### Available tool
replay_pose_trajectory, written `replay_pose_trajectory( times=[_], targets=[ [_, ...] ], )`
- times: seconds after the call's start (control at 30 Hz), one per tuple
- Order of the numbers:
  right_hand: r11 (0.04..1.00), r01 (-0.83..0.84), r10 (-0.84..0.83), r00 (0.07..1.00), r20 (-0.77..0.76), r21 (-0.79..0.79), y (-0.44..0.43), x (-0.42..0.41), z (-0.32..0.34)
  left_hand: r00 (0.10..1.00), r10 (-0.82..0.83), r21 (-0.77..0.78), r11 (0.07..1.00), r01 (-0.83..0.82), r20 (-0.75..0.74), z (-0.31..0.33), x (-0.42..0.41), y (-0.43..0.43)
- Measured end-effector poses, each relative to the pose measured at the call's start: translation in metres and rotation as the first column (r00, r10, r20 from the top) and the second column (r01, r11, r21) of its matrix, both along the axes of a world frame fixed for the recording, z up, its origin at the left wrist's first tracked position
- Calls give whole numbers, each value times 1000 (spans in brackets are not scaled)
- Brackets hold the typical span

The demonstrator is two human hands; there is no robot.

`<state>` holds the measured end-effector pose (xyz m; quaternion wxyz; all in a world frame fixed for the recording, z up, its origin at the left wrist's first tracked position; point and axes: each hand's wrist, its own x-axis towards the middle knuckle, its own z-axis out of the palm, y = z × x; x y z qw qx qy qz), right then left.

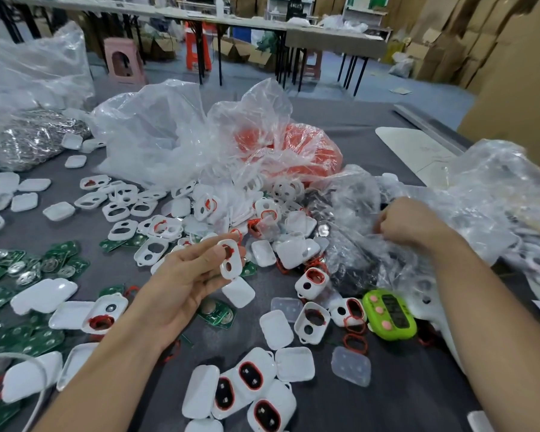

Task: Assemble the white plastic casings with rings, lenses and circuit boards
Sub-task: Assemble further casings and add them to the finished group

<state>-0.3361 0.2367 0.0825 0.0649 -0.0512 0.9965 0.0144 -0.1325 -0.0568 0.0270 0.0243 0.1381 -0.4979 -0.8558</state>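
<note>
At centre, the left hand [181, 275] pinches a casing [230, 260] between thumb and fingers, while at right the right hand [409, 222] curls its fingers onto a bag [353, 194].

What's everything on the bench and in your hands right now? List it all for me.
held casing: one, white, in the left hand
loose casings: many, white, scattered across the table
ringed casings: several, white with red rings, near edge centre
circuit boards: many, green, table's left side
bag of orange-red parts: one, clear, centre back
bag of dark parts: one, clear, right of centre
green gadget: one, lime with pink buttons, right
translucent lids: two, clear, by the gadget
table: one, grey, under everything
left hand: one, pinches the held casing
right hand: one, fingers curled at the bag of dark parts, grip hidden
</note>
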Motion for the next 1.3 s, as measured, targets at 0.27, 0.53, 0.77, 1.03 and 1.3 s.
replay_pose_trajectory(
  times=[0.27, 0.53, 0.77, 1.03, 1.3],
  targets=[
    [777, -78, 243, 952, 185, -624, -18, 11, -3, 1000, -12, -1, 1000, 12, -1, 0, 1, -1],
    [994, -88, 90, 995, 34, -71, -24, 12, -12, 999, -38, -16, 999, 38, -8, -1, 0, -1],
    [987, -114, 107, 992, -65, -116, -35, 20, -8, 999, -45, -16, 999, 45, -5, -2, 0, -2],
    [850, -222, -82, 840, -537, -477, -27, 46, 41, 999, -49, -3, 999, 49, -9, -3, 0, 0],
    [56, 92, 147, 984, 99, -994, -105, 118, 4, 982, -187, -18, 982, 186, -19, -4, 1, 4]
  ],
)
